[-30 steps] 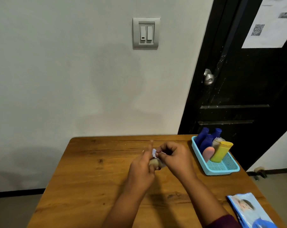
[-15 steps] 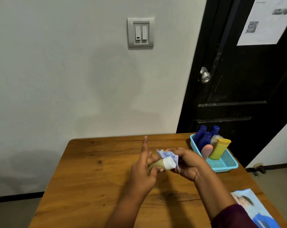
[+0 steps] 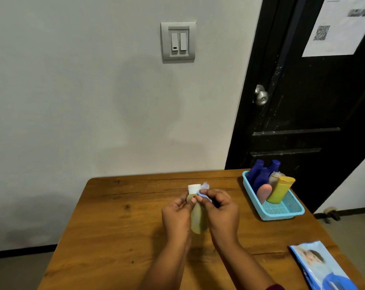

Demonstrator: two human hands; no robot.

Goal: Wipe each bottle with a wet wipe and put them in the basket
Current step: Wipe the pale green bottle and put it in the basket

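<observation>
paper sheet [image 3: 340, 28] on door [image 3: 303, 114] — QR code [image 3: 321, 32] printed, wording beside it blurred | wipes pack [image 3: 322, 266] — lettering unreadable | no words legible

The table [image 3: 118, 237] stands against the wall [image 3: 72, 101], and the door [image 3: 313, 114] is behind its far right corner. Over the middle of the table, the left hand [image 3: 176, 216] and the right hand [image 3: 221, 212] are side by side, with the bottle [image 3: 198, 221] between them. The wet wipe [image 3: 204, 187] sits at the bottle's far end, pinched, it seems, by the right hand. The basket [image 3: 282, 215] is at the far right, with other bottles [image 3: 280, 189] leaning in its far end. The pack of wipes [image 3: 322, 266] lies at the near right edge.
</observation>
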